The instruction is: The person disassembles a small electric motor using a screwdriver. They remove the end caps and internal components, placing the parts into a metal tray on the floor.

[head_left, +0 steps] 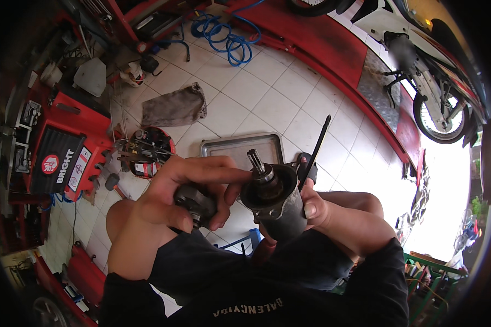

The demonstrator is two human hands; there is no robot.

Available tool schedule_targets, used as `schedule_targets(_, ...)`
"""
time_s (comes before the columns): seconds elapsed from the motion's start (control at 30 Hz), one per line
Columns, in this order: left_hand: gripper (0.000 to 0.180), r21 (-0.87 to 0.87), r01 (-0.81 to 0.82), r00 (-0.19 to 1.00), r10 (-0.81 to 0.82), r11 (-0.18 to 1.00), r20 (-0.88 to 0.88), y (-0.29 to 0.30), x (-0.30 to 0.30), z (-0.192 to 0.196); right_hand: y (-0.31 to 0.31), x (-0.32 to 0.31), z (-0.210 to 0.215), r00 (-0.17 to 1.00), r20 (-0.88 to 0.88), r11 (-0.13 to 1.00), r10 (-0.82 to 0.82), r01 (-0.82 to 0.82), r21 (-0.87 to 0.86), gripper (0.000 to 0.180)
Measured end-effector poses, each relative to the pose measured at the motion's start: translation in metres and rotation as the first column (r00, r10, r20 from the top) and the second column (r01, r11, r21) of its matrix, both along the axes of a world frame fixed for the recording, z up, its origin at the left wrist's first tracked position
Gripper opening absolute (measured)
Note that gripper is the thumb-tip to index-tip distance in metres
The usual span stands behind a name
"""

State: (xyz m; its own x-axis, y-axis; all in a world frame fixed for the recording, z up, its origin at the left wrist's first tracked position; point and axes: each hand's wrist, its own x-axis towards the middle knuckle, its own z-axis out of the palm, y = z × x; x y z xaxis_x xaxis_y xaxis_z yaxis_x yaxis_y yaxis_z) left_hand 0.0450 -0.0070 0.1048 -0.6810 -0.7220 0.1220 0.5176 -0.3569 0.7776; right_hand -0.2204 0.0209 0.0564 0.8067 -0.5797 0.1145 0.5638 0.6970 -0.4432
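A red tool cart w/ a black front panel [60, 163] stood at the far left, and a round red tin full of small tools [145, 151] sat on the white tiled floor [267, 92] just beside it. A grey rag [174, 106] lay on the tiles a bit further up, and a blue coiled hose [229, 38] lay near the top.

The left hand [174, 191] was curled around a small dark grey metal part [195, 203], thumb & fingers pressed on it. Its pointer finger stuck out to the right and touched the shiny end of the next thing.

That was a dark round metal motor body w/ a ridged shaft on top [273, 199], held up over the lap, between both hands. A flat silver metal tray [240, 147] lay on the floor behind it.

The right hand [316, 210] was wrapped tight round the motor body, thumb on its side. It also held a thin black screwdriver [317, 147] that pointed up.

At the far right, a white and red motorbike [425, 71] stood on a red ramp [333, 54].
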Motion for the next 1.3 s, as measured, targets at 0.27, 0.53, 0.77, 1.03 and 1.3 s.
schedule_targets(0.27, 0.095, -0.044, 0.020, 0.998, -0.023, 0.999, -0.065, -0.005, 0.000, -0.004, 0.005, 0.005, -0.003, 0.995, 0.098, 0.996, 0.011, -0.019, 0.085, 0.063)
schedule_targets(0.53, 0.086, -0.113, 0.028, 0.999, -0.032, 0.993, -0.036, -0.005, 0.003, -0.005, 0.004, 0.002, -0.007, 0.979, -0.161, 0.990, -0.121, 0.108, -0.086, 0.065)
schedule_targets(0.77, 0.080, -0.040, -0.059, 0.996, 0.062, 0.997, 0.058, 0.001, 0.001, 0.000, -0.019, -0.003, 0.000, 0.861, -0.279, 0.701, -0.426, 0.119, -0.703, 0.042)
schedule_targets(1.03, 0.100, -0.063, -0.032, 0.967, 0.047, 0.997, 0.249, 0.004, -0.004, 0.016, -0.022, -0.003, 0.003, 0.741, -0.277, 0.493, -0.612, 0.083, -0.866, 0.038)
schedule_targets(1.3, 0.104, -0.721, -0.029, 0.807, 0.442, 0.692, 0.392, -0.001, -0.028, -0.014, -0.017, 0.000, 0.005, 0.551, -0.379, 0.490, -0.744, 0.062, -0.870, 0.053)
